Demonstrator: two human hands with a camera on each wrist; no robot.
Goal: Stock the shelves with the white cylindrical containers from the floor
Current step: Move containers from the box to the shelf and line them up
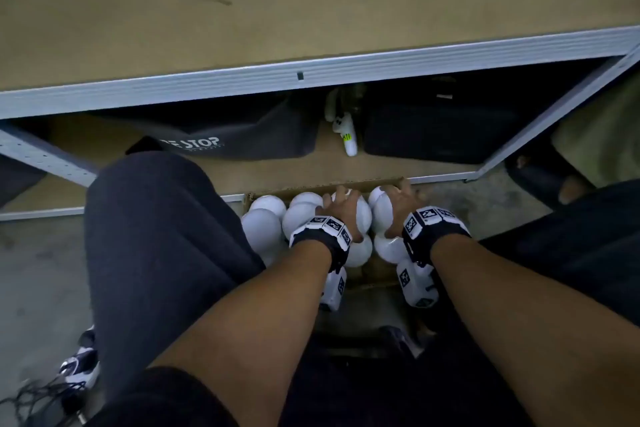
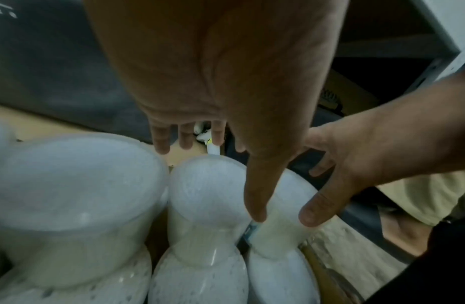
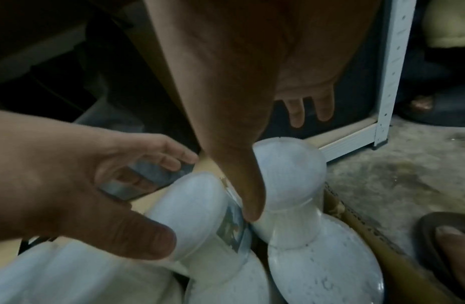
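Several white cylindrical containers [image 1: 266, 229] stand packed in a cardboard box [image 1: 346, 185] on the floor, in front of the shelving. My left hand [image 1: 341, 210] is spread over one container [image 2: 208, 189]. Its fingers [image 2: 161, 142] are straight past the far rim, and its thumb [image 2: 256, 214] dips into the gap on the right. My right hand [image 1: 398, 204] is spread over the neighbouring container [image 3: 291, 174]. Its thumb [image 3: 252, 211] is down in the same gap and its fingers [image 3: 322, 111] reach past the top. Neither container is lifted.
The brown shelf board with a white metal edge [image 1: 311, 74] juts out above the box. The bottom shelf holds dark bags [image 1: 242, 135] and a small white bottle [image 1: 348, 139]. A white upright post [image 3: 390, 82] stands at the right. Another person's sandalled foot [image 1: 554, 184] is on the concrete floor.
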